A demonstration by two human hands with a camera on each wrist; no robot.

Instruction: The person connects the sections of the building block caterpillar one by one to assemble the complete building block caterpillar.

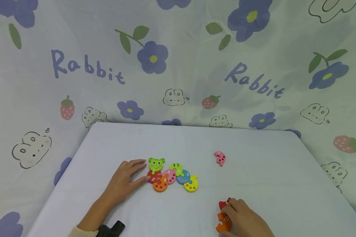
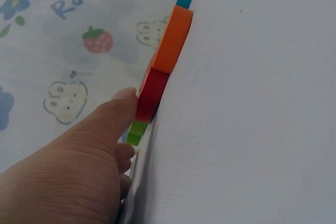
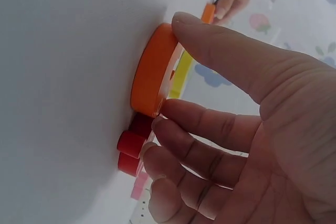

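Note:
A row of joined, numbered puzzle pieces lies mid-table: a green caterpillar head (image 1: 156, 164), a red piece (image 1: 153, 177), an orange piece (image 1: 160, 186), then pink, green, blue and a yellow end piece (image 1: 191, 185). My left hand (image 1: 121, 181) is at the row's left end, thumb touching the red piece (image 2: 152, 93), other fingers loosely extended. Close to the front edge, my right hand (image 1: 246, 219) pinches an orange piece marked 10 (image 3: 152, 74) between thumb and index finger. A small red piece (image 1: 222, 205) lies right beside it, partly hidden by the fingers.
A loose pink piece (image 1: 220, 158) lies farther back, right of the row. White cloth covers the table (image 1: 261, 158), and a rabbit-and-flower printed curtain (image 1: 190, 59) hangs behind it. A black strap device (image 1: 111, 228) sits on the left wrist.

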